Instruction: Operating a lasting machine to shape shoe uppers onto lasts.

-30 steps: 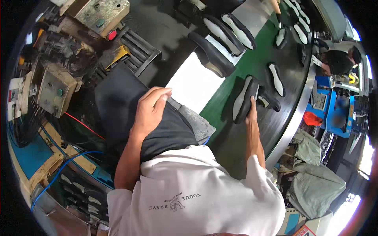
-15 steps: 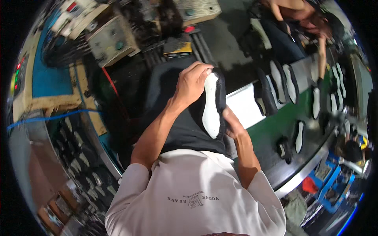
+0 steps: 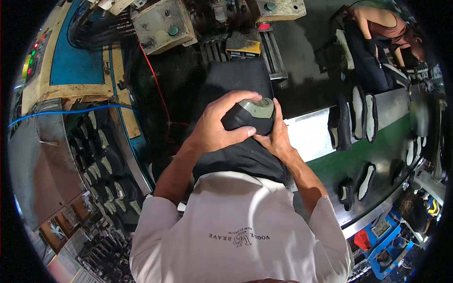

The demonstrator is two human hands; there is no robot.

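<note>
A black shoe upper stretched over a grey-green last (image 3: 249, 113) is upright between my two hands, above my dark lap. The bare grey-green end of the last faces up, and the sole is hidden. My left hand (image 3: 214, 123) wraps the left side, with its thumb across the near face and its fingers over the far edge. Against the right side, my right hand (image 3: 277, 134) presses with its fingers up along the edge and its thumb near the bottom. The thumbs almost meet.
At right, a green-topped conveyor bench (image 3: 325, 170) carries black uppers with white soles (image 3: 366, 181) and a white sheet (image 3: 309, 134). Several lasted uppers (image 3: 106, 160) fill a rack at left. Ahead stands a machine with a control box (image 3: 165, 28). Another person (image 3: 382, 28) bends over at upper right.
The lasted upper has turned from showing its white sole to showing the last's grey-green end upward. My left hand has moved down along it, and my right hand has shifted up its side.
</note>
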